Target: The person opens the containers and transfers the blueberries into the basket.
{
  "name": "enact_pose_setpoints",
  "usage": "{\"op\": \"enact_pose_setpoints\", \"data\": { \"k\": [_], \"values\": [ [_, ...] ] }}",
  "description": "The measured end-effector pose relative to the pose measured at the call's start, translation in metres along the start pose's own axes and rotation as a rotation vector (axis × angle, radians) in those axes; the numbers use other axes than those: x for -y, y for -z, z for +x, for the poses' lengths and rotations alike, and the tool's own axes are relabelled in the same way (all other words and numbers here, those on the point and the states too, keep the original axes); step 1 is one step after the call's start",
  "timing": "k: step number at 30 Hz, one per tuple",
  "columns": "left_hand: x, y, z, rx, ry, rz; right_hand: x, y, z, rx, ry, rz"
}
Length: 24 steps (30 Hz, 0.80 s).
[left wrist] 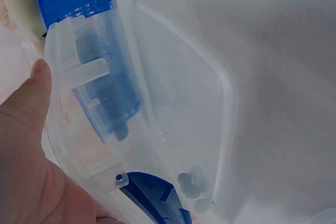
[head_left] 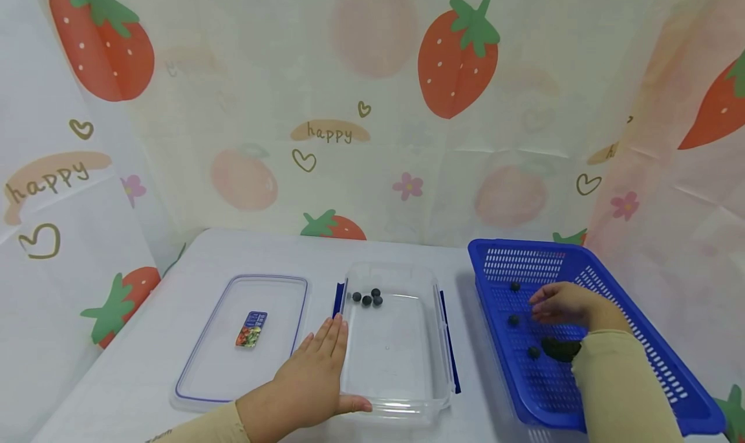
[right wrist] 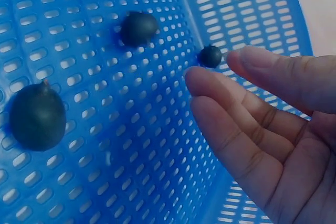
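Observation:
My left hand [head_left: 319,364] lies flat, fingers straight, on the left rim of a clear plastic container [head_left: 401,365], its thumb along the near rim. Three small dark berries [head_left: 367,297] sit in the container's far left corner. My right hand [head_left: 553,302] reaches into a blue perforated basket [head_left: 663,365] with relaxed fingers and holds nothing. In the right wrist view my right hand [right wrist: 220,69] has its fingertips just short of a small berry [right wrist: 210,56]. Another berry [right wrist: 139,28] and a bigger dark fruit [right wrist: 37,115] lie further left. The left wrist view shows my thumb [left wrist: 31,93] against the container wall.
The container's clear lid [head_left: 273,301], with a small sticker [head_left: 251,329], lies flat to the left of the container. Blue clips [head_left: 338,299] hang on the container's sides. A strawberry-print cloth [head_left: 372,107] walls in the white table [head_left: 116,378] behind and on both sides.

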State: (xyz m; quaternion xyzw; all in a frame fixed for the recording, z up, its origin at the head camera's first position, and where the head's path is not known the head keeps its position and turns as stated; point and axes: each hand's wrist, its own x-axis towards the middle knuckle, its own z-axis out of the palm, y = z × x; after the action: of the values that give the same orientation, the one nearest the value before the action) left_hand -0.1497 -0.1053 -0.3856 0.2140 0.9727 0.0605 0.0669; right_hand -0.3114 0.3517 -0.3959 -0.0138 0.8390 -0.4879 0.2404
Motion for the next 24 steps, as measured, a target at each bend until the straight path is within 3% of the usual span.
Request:
{"op": "enact_pose_setpoints", "data": {
  "k": [12,24],
  "values": [
    [-0.002,0.003,0.000,-0.003,-0.007,0.019,0.017,0.017,-0.007,0.011,0.095,0.027],
    [-0.001,0.002,0.000,-0.001,-0.003,0.021,0.065,0.011,-0.011,0.049,0.218,0.029]
  ]
}}
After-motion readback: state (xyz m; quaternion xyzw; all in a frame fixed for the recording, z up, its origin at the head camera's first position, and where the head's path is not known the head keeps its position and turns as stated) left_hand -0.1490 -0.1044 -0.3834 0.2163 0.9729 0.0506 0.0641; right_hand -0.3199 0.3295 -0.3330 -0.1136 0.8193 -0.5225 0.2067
